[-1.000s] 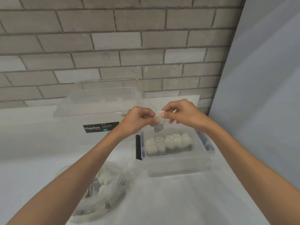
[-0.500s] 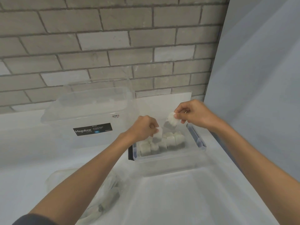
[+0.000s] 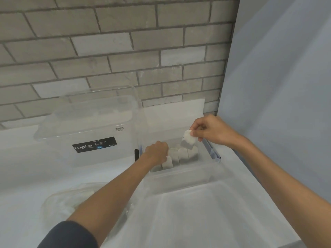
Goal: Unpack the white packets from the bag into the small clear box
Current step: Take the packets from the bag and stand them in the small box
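**Kid:** Where are the white packets?

**Friend:** Most stand in a row (image 3: 180, 155) inside the small clear box (image 3: 188, 171), in the middle of the picture. They are touching each other.

**Kid:** What is the left hand doing?

**Friend:** The left hand (image 3: 156, 153) is down in the box. Its fingers are closed on the packet at the near end of the row (image 3: 167, 162).

**Kid:** And the right hand?

**Friend:** The right hand (image 3: 210, 130) is up above the far end of the box. Its fingers are pinched together on the top corner of one packet (image 3: 187, 141), which hangs tilted over the row.

**Kid:** Where is the bag?

**Friend:** The clear bag (image 3: 71, 201) lies at the lower left, partly under the left arm (I cannot tell how many packets are in it).

**Kid:** What is that big thing?

**Friend:** A big clear tub (image 3: 89, 126) with a black label, left of the small box, by the brick wall (image 3: 116, 51). A clear lid (image 3: 206, 208) lies flat in front of the small box.
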